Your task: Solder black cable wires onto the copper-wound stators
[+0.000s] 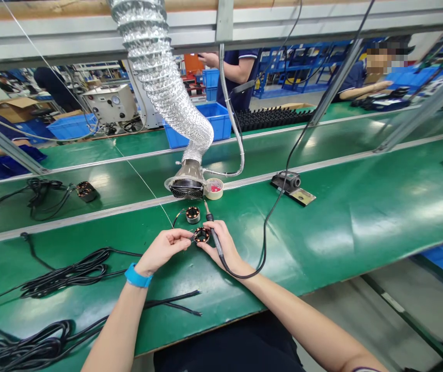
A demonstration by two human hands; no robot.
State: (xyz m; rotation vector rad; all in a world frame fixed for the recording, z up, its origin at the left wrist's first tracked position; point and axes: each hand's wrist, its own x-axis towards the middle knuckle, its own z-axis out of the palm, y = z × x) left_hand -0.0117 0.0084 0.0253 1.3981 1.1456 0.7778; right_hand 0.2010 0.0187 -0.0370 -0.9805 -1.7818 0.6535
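A ring-shaped motor stator (202, 235) with copper windings sits between my two hands, just above the green bench. My right hand (225, 245) is closed, with thumb and fingers gripping the stator's right side. A soldering iron (216, 240) also rests in this hand, its tip pointing away from me and off the stator. My left hand (169, 247), wearing a blue wristband (138, 276), pinches thin wire at the stator's left edge. The exact wire ends are too small to make out. Just beyond stands a second stator (192, 215) with leads on its left.
A fume extractor (186, 183) on a foil duct (159, 62) stands beyond my hands, beside a tape roll (214, 190). An iron stand (289, 182) is farther right. Coiled black cables (70, 271) lie left. The iron's cord (279, 199) loops at right. People work across the bench.
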